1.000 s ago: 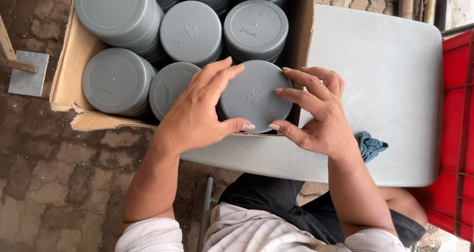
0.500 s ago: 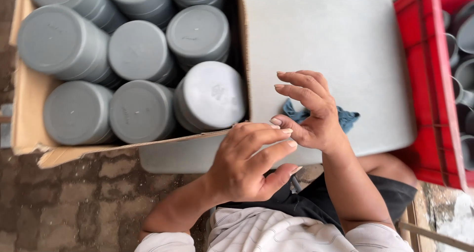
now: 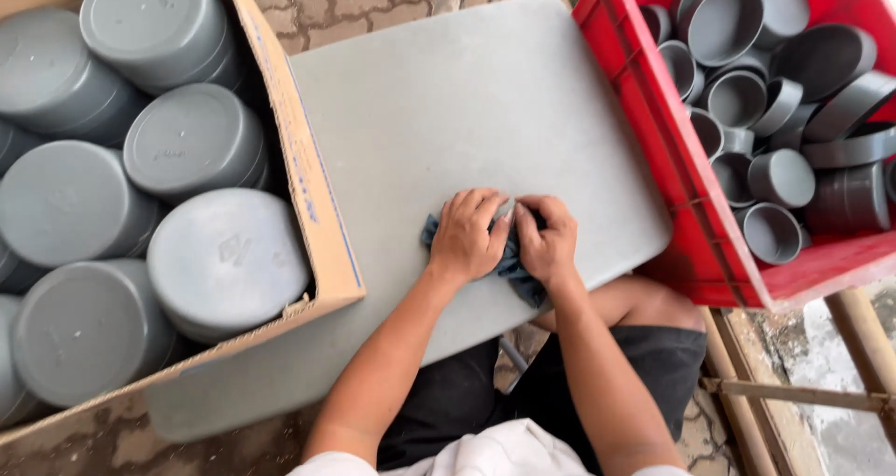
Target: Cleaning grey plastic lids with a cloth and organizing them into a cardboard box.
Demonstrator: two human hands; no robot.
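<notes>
My left hand (image 3: 467, 236) and my right hand (image 3: 548, 241) rest side by side on a crumpled dark blue cloth (image 3: 512, 267) near the front edge of a grey table top (image 3: 448, 112). Both hands press or grip the cloth, which shows only at their edges. To my left, a cardboard box (image 3: 327, 243) holds several stacked grey plastic caps (image 3: 224, 257) with their closed ends up. To my right, a red crate (image 3: 644, 131) holds several grey caps (image 3: 775, 177) lying open side up.
The cardboard box overlaps the table's left edge and the red crate overlaps its right corner. Brick paving (image 3: 336, 5) shows beyond the table. My knees and dark shorts (image 3: 644, 345) are under the front edge. Wooden bars (image 3: 793, 392) lie at lower right.
My hands left the grey cap in the box and moved right onto the blue cloth on the table. The view swung right, bringing the red crate in.
</notes>
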